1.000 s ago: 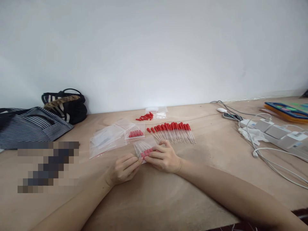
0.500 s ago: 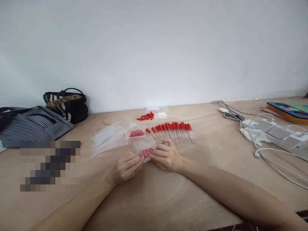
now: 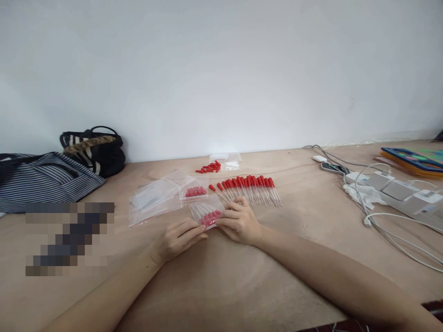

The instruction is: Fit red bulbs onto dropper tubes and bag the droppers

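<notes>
Between my hands lies a clear zip bag (image 3: 206, 206) with several red-bulbed droppers inside, bulbs toward me. My left hand (image 3: 182, 237) pinches its near left edge, and my right hand (image 3: 240, 222) pinches the near right corner with curled fingers. Just behind it, another filled zip bag (image 3: 194, 190) rests on a stack of flat clear bags (image 3: 148, 203). A row of loose droppers (image 3: 252, 184) with red rubber bulbs lies beyond my right hand. Farther back are a small pile of red rubber bulbs (image 3: 209, 167) and some thin clear tubes (image 3: 232, 164) by a bag.
On the left, a striped bag (image 3: 51, 182) and a black bag (image 3: 109, 154) stand by the wall. At right lie a power strip with white chargers (image 3: 401, 189), tangled cables (image 3: 384, 235), a dark device (image 3: 334, 168) and a blue-orange case (image 3: 411, 159).
My left fingers have shifted slightly along the near edge of the bag and lie flatter. The bag stays between both hands; the whole view has moved a little.
</notes>
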`<state>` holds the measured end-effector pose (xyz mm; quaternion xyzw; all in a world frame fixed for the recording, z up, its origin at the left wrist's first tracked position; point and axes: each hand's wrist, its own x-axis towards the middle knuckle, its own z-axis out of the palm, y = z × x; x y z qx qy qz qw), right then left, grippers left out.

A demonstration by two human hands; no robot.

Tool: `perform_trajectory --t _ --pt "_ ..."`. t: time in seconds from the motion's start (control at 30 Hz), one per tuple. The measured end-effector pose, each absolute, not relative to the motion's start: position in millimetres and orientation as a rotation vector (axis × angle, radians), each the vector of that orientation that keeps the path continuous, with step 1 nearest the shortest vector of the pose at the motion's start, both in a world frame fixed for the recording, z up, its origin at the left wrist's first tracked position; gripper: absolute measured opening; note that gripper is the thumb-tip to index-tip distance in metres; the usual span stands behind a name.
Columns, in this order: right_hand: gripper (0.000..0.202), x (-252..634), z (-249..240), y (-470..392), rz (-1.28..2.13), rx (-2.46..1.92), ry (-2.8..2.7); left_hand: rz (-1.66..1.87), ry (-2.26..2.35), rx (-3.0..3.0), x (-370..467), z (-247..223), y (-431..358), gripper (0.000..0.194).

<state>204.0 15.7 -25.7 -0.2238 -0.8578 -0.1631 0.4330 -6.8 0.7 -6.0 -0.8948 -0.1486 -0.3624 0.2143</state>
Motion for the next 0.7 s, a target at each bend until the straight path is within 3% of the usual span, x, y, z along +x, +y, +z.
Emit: perform_trajectory --t 0.7 --pt "0.016 196 -22 12 -0.479 -0.484 -2.193 -0.899 -0.357 -2.355 -3 -9 -2 0.013"
